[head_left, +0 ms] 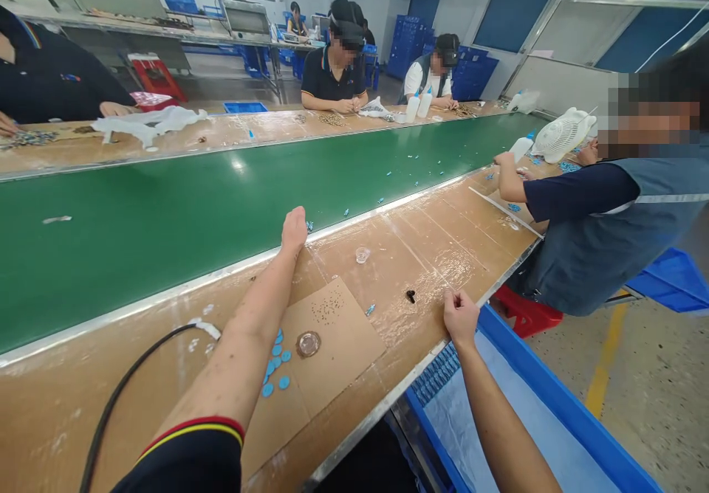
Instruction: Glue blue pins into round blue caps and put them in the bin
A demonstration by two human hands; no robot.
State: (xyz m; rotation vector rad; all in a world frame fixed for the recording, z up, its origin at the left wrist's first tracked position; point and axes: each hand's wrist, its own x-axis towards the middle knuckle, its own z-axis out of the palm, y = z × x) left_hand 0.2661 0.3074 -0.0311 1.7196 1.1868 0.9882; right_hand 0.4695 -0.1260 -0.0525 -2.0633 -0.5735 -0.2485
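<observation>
My left hand (293,229) reaches far forward to the metal edge of the green conveyor belt (166,212), its fingers curled under and hidden from me. Small blue parts (309,225) lie on the belt just beside it. My right hand (459,316) rests at the near edge of the brown worktable (443,249), fingers closed in a pinch on something I cannot make out. Under my left forearm lie several blue round discs (277,364) and a small round dish (308,343) on a cardboard sheet (343,331).
A black cable (119,393) runs over the table at left. A small clear cup (362,254) and a black piece (410,296) lie ahead. A blue bin (554,397) stands by my right arm. A seated person (609,220) works to the right; others sit across the belt.
</observation>
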